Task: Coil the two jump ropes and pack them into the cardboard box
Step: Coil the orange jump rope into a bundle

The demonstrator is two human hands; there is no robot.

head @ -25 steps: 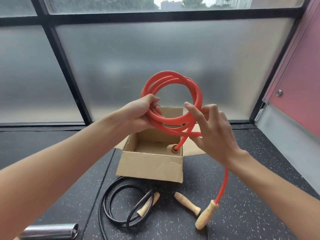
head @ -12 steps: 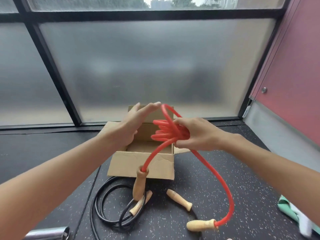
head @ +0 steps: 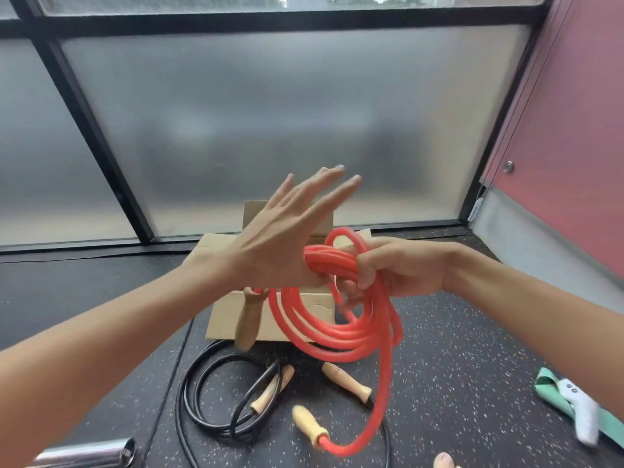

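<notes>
My right hand [head: 398, 268] grips the red rope [head: 337, 332] in a bunch at centre frame, loops hanging below. My left hand [head: 287, 238] is flat, fingers straight and spread, lower edge against the bunch. The dangling handle [head: 248, 319] hangs in front of the cardboard box [head: 219, 319], which sits just behind my hands. The second handle [head: 309, 425] lies on the floor [head: 439, 366], lower centre. The black rope [head: 199, 393] is coiled on the floor, lower left of centre.

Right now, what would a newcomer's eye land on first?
The bright red jump rope, coiled mid-frame and gripped by the right hand in front of the cardboard box. Next, the left hand, fingers spread wide, left of the coil. The black jump rope lies looped on the floor, lower left.
</notes>
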